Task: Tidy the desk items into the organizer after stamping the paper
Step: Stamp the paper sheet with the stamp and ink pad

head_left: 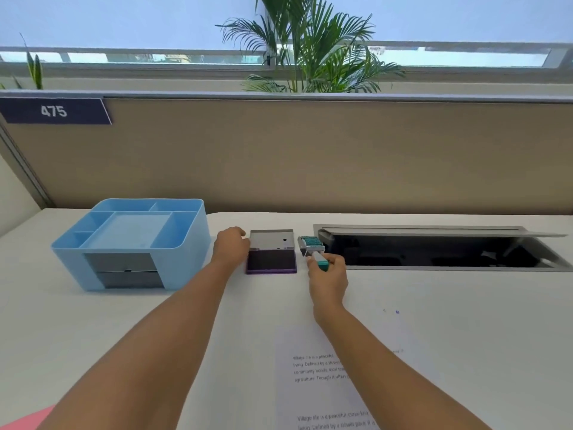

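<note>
The left hand rests on the white bench with its fingers curled, touching the left edge of the open ink pad; whether it actually grips the pad's edge cannot be told from this angle. The pad's grey lid stands tilted back, and the dark purple inked face lies just right of this hand.

The right hand is closed around the teal handle of a date stamp, whose banded head points away from the person and sits just beyond the fingertips, close beside the ink pad's right edge but apart from it.

The light blue organizer stands to the left of the left hand, near it, with several open compartments on top and grey drawers in its front face. A printed sheet of paper lies nearer the person than the right hand, partly under that forearm. To the right of the right hand a cable tray opening is set into the bench, its flap raised.
</note>
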Available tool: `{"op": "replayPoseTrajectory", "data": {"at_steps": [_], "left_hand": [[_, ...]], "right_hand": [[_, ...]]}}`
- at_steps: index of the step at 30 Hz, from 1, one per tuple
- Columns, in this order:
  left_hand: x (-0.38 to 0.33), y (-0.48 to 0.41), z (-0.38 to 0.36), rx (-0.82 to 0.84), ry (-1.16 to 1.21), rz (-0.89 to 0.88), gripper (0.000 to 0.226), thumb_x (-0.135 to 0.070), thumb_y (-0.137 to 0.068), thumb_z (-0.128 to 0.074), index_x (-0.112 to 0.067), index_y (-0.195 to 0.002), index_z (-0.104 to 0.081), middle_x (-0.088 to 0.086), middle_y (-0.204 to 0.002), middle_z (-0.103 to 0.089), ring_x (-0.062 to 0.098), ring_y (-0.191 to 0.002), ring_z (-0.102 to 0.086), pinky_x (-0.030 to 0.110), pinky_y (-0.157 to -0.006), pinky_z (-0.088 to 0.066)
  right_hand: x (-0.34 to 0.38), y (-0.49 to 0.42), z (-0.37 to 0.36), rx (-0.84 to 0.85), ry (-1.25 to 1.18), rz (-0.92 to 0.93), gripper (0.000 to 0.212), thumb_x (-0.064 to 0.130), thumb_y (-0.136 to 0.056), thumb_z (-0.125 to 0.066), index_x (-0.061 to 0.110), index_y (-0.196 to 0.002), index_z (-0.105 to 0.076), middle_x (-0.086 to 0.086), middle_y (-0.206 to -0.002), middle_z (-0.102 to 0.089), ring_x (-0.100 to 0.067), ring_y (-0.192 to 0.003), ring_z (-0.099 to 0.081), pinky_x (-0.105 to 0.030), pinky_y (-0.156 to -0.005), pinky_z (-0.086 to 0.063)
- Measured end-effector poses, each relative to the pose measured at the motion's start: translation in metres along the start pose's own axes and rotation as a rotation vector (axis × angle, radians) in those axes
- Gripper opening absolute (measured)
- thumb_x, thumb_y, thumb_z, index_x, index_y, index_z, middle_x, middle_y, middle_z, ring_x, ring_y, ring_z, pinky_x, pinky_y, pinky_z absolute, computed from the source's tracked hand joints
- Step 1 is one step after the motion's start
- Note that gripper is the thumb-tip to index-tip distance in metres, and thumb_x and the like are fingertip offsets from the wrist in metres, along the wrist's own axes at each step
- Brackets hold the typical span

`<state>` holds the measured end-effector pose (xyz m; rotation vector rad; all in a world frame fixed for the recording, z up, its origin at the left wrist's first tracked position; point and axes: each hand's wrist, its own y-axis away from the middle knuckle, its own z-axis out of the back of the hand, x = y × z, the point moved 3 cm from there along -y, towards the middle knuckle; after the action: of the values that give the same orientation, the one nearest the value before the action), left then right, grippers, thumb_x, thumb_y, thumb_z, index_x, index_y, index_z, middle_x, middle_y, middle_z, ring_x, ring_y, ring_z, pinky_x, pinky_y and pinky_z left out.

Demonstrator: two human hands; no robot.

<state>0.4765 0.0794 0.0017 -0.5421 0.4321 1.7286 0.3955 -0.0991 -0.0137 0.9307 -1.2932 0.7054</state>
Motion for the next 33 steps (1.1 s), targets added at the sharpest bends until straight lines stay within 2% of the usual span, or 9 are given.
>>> {"op": "replayPoseTrajectory", "data": {"at_steps": [3, 5, 8, 12, 16, 18, 24, 29, 33], "left_hand": [[-0.002, -0.016, -0.003, 0.023, -0.007, -0.005, 0.039, -0.015, -0.093, -0.047, -0.002, -0.129, -0.049, 0.018, -0.131, -0.053, 0.033, -0.118, -0.051, 0.04, -0.101, -0.043], [-0.007, -0.023, -0.006, 0.059, -0.041, -0.045, 0.042, -0.016, -0.092, -0.048, -0.003, -0.132, -0.046, 0.017, -0.135, -0.05, 0.032, -0.124, -0.046, 0.038, -0.104, -0.04], [-0.013, -0.032, -0.011, 0.097, -0.243, -0.131, 0.042, -0.016, -0.094, -0.043, -0.007, -0.135, -0.042, 0.015, -0.139, -0.044, 0.031, -0.127, -0.043, 0.038, -0.103, -0.037], [-0.015, -0.039, -0.01, 0.023, -0.506, -0.182, 0.034, -0.015, -0.095, -0.04, -0.011, -0.127, -0.05, 0.01, -0.131, -0.051, 0.028, -0.118, -0.05, 0.036, -0.092, -0.043], [-0.018, -0.041, -0.013, -0.07, -0.583, -0.24, 0.027, -0.01, -0.092, -0.043, -0.011, -0.111, -0.061, 0.01, -0.114, -0.061, 0.027, -0.1, -0.059, 0.032, -0.082, -0.046], [-0.019, -0.043, -0.015, -0.091, -0.598, -0.277, 0.024, -0.008, -0.091, -0.044, -0.01, -0.107, -0.062, 0.01, -0.109, -0.062, 0.026, -0.095, -0.06, 0.031, -0.078, -0.046], [-0.017, -0.045, -0.011, -0.132, -0.499, -0.3, 0.02, -0.005, -0.091, -0.043, -0.007, -0.102, -0.061, 0.015, -0.104, -0.063, 0.032, -0.092, -0.06, 0.037, -0.079, -0.049], [-0.018, -0.042, 0.005, -0.168, -0.212, -0.284, 0.02, -0.007, -0.092, -0.045, -0.007, -0.099, -0.063, 0.016, -0.102, -0.065, 0.032, -0.091, -0.059, 0.037, -0.079, -0.049], [-0.019, -0.028, 0.016, -0.191, -0.06, -0.336, 0.024, -0.003, -0.091, -0.047, -0.005, -0.107, -0.065, 0.015, -0.11, -0.065, 0.029, -0.1, -0.059, 0.033, -0.087, -0.045]], "right_hand": [[-0.003, 0.0, -0.006, -0.041, -0.039, -0.005, 0.027, 0.013, -0.089, -0.058, 0.009, -0.114, -0.048, -0.014, -0.117, -0.056, -0.017, -0.089, -0.054, -0.011, -0.058, -0.043], [-0.005, 0.0, -0.008, -0.063, -0.056, 0.004, 0.027, 0.012, -0.089, -0.058, 0.008, -0.114, -0.048, -0.014, -0.113, -0.057, -0.018, -0.087, -0.055, -0.014, -0.061, -0.046], [-0.006, -0.001, -0.011, -0.062, -0.056, 0.012, 0.027, 0.01, -0.089, -0.058, 0.007, -0.113, -0.047, -0.013, -0.114, -0.057, -0.017, -0.089, -0.054, -0.02, -0.07, -0.048], [-0.009, -0.002, -0.014, -0.065, -0.026, 0.034, 0.028, 0.011, -0.089, -0.058, 0.007, -0.114, -0.047, -0.015, -0.117, -0.057, -0.018, -0.092, -0.054, -0.023, -0.078, -0.049], [-0.01, -0.003, -0.016, -0.058, -0.02, 0.037, 0.028, 0.011, -0.089, -0.058, 0.007, -0.115, -0.047, -0.014, -0.119, -0.056, -0.021, -0.098, -0.056, -0.025, -0.081, -0.049], [-0.009, -0.004, -0.016, -0.053, -0.017, 0.039, 0.028, 0.011, -0.089, -0.058, 0.008, -0.115, -0.047, -0.013, -0.117, -0.055, -0.018, -0.095, -0.054, -0.025, -0.081, -0.05], [-0.01, -0.005, -0.015, -0.053, -0.036, 0.019, 0.028, 0.012, -0.089, -0.058, 0.01, -0.114, -0.047, -0.007, -0.11, -0.053, -0.02, -0.096, -0.057, -0.023, -0.078, -0.05], [-0.01, -0.004, -0.013, -0.06, -0.114, -0.019, 0.021, 0.011, -0.088, -0.059, 0.013, -0.105, -0.046, -0.001, -0.102, -0.049, -0.017, -0.088, -0.056, -0.018, -0.068, -0.049], [-0.011, -0.001, -0.011, -0.072, -0.166, -0.069, 0.026, 0.01, -0.088, -0.059, 0.012, -0.111, -0.047, -0.001, -0.109, -0.048, -0.016, -0.089, -0.055, -0.021, -0.073, -0.05]]}}
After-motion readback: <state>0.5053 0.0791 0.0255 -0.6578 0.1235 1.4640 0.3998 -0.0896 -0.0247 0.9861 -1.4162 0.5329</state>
